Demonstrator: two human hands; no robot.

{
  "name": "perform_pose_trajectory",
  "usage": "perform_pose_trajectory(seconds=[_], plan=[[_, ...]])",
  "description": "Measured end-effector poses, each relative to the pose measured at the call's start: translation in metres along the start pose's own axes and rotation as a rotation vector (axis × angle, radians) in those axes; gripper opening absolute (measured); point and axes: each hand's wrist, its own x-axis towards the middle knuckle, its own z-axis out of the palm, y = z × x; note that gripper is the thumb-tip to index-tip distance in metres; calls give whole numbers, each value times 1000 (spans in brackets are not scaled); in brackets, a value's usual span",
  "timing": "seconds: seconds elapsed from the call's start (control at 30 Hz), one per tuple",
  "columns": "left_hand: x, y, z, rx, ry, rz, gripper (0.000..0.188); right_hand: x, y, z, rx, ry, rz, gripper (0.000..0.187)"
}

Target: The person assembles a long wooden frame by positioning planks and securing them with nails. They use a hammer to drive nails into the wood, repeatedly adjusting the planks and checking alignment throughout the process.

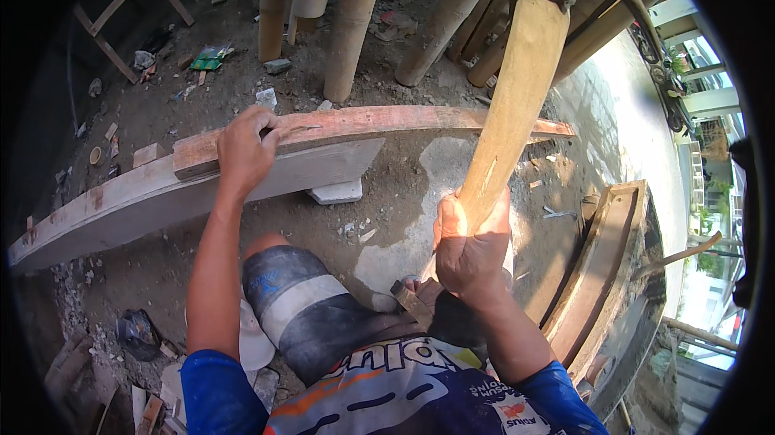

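Observation:
My right hand (pixel 472 245) grips the wooden handle of a hammer (pixel 517 104). The hammer is raised in front of me, its dark metal head at the top edge of the view. On the left, my closed left hand (pixel 246 152) rests at a reddish wooden plank (pixel 363 121), thumb and forefinger curled together. Whatever is between those fingers is hidden. The plank lies along the top edge of a long grey board (pixel 323 164) that stands on its side. A dark split or mark shows in the plank just right of my left hand.
Several thick bamboo poles (pixel 347 31) stand beyond the plank. A white block (pixel 337 192) sits by the grey board. To the right is a long wooden trough-like frame (pixel 593 273). A black plastic bag (pixel 137 334) and scraps litter the dirt at lower left.

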Motion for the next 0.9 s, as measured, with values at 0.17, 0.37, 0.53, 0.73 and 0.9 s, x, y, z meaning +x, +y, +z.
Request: perform_pose_trajectory(seconds=[0.17, 0.37, 0.53, 0.73, 0.9], plan=[[2, 0, -2, -7, -10, 11, 8, 8, 4, 14, -506, -585, 84, 34], [0, 4, -4, -33, -6, 5, 9, 7, 23, 12, -433, -464, 119, 36], [0, 4, -6, -106, -12, 22, 10, 12, 48, 14, -426, -394, 150, 39], [0, 5, -1, -65, 53, -18, 13, 1, 74, 27, -347, -443, 173, 41], [1, 4, -1, -77, -9, -51, 12, -1, 76, 28, -355, -454, 176, 40]])
